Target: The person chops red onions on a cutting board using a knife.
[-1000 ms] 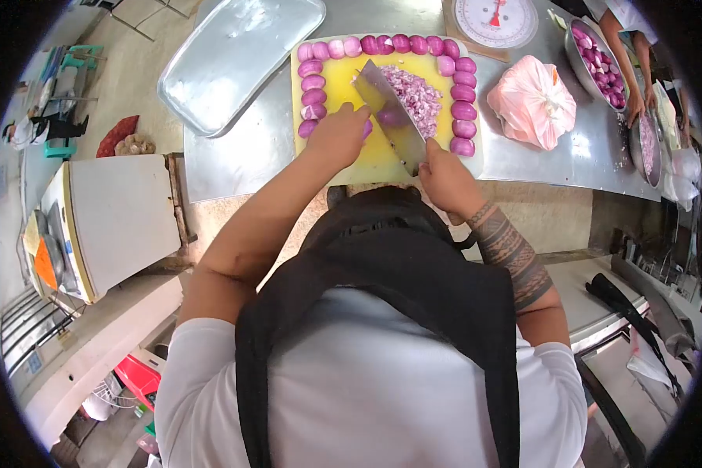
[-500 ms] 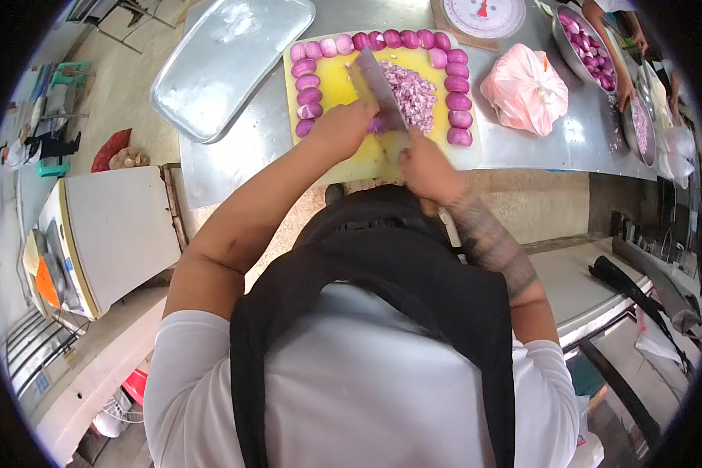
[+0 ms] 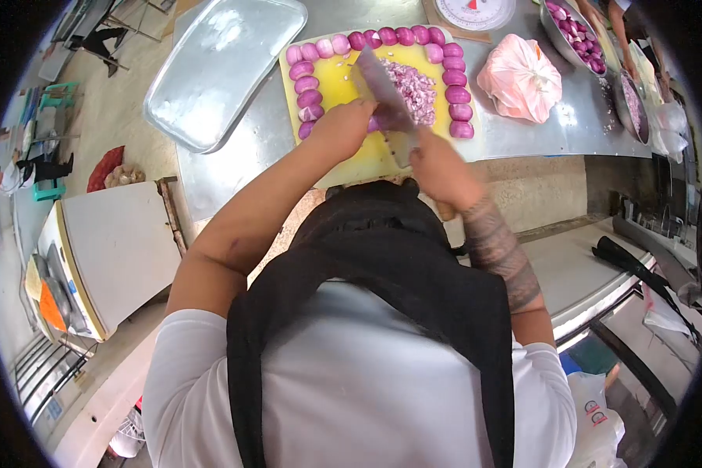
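Note:
My right hand [image 3: 446,170] is closed around the wooden handle of a cleaver [image 3: 388,92], its broad blade slanting up and left over the cutting board [image 3: 326,84]. To the left of the blade, my left hand [image 3: 343,129] presses its bent fingers on a red onion [image 3: 375,124], mostly hidden beneath them. A heap of chopped onion [image 3: 415,87] lies just right of the blade. Peeled red onions [image 3: 458,94] line the left, far and right edges of the yellow board.
A metal tray [image 3: 218,70] lies left of the board. Right of it are a tied pink plastic bag [image 3: 520,79] and a dial scale [image 3: 474,12]. Farther right, another person's arm [image 3: 618,35] reaches near a bowl of onions [image 3: 576,37] and a bowl of chopped onion [image 3: 632,105].
My right hand and the cleaver's handle have shifted slightly right. My left hand keeps its place on the onion. The whole view has drifted a little.

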Action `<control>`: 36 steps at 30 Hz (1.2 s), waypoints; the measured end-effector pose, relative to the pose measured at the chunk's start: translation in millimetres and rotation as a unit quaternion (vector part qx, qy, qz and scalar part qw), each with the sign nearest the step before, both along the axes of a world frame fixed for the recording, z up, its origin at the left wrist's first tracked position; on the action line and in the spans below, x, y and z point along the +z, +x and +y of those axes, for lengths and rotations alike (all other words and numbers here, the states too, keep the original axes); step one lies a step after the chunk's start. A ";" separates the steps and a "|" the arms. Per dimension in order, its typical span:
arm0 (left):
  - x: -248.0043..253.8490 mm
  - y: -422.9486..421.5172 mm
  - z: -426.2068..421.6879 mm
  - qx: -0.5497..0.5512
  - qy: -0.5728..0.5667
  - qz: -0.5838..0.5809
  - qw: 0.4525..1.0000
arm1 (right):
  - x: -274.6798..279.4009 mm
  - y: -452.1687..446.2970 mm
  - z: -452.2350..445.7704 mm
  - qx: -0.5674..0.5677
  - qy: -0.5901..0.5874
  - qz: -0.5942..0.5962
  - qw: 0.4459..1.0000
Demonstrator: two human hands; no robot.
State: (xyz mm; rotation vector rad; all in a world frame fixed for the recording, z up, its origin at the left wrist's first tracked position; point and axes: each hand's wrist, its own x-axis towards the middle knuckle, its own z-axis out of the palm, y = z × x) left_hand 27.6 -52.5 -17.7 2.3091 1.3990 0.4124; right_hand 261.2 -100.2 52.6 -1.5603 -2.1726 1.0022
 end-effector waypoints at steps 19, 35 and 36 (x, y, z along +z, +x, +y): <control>12.0 -5.6 0.2 0.005 -0.066 -0.014 0.998 | -4.7 -41.6 -10.4 -0.053 -0.038 -0.084 0.994; 9.5 -8.2 8.3 0.011 -0.077 0.014 0.997 | -32.6 -34.5 -8.5 -0.069 -0.040 -0.033 0.996; 5.9 -9.7 9.9 -0.002 -0.060 0.013 0.998 | -33.5 -29.4 -5.8 -0.069 -0.044 -0.028 0.996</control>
